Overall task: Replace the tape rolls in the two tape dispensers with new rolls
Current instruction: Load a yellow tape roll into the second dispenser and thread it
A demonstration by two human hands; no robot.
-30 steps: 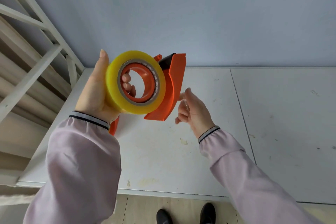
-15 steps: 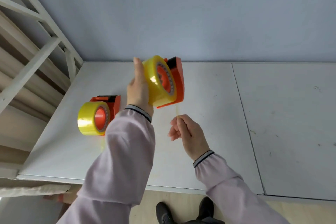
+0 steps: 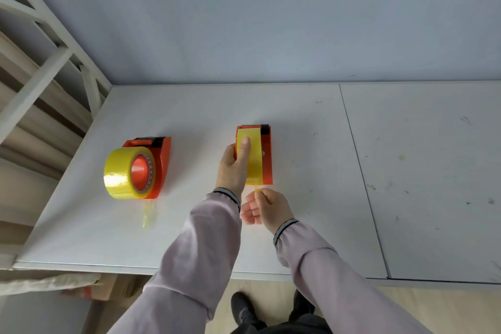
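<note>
A pale blue-grey wall backs a white tabletop point(image 3: 189, 225) made of two panels with a seam running down its right part; a white slatted frame point(image 3: 40, 68) stands off the table's left edge. Half a second ago the orange plastic tape dispenser with its yellow roll point(image 3: 254, 154) was held up in the air, tilted; now it sits on the table just right of centre, its edge toward the camera so that the roll shows as a yellow band beside the orange side plate. The left hand point(image 3: 234, 168) has come down with it and grips it from the left, thumb lying along the top of the roll and fingers wrapped round the far side, closed on it. The right hand point(image 3: 264, 206), at 6 o'clock from that dispenser and just beside the left wrist, has moved up closer than before; its thumb and forefinger are pinched together on the loose end of yellow tape point(image 3: 256, 187) that hangs from the roll's near edge, the other fingers loosely curled. At 9 o'clock from the held dispenser, well apart from it, the second orange tape dispenser loaded with a yellow roll point(image 3: 135, 171) rests in the same place as earlier, a short strip of yellowish tape point(image 3: 147, 214) lying on the table at its 6 o'clock. Dark shoes point(image 3: 244, 309) show below the table edge.
</note>
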